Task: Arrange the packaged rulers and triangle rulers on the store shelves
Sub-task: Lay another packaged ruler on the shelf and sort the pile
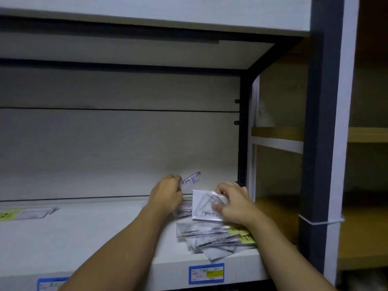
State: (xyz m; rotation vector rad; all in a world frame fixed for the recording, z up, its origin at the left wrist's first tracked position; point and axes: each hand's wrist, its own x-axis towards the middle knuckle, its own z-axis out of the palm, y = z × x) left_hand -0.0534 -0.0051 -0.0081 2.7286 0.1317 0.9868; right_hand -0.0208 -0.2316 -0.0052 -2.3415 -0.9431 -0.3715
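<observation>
Right hand (235,203) holds clear-wrapped triangle ruler pack (206,203).

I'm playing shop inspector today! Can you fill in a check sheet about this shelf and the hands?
Surface: white shelf, blue price labels on its front edge.
Job's things: messy pile of packaged rulers at the shelf's right end; one packet lying far left.
Clutter: nothing seen.
Hands: left hand pinches a small packet; right hand grips a triangle ruler packet.
Cables: white tie around the dark post.
Surroundings: wooden shelves to the right.
</observation>
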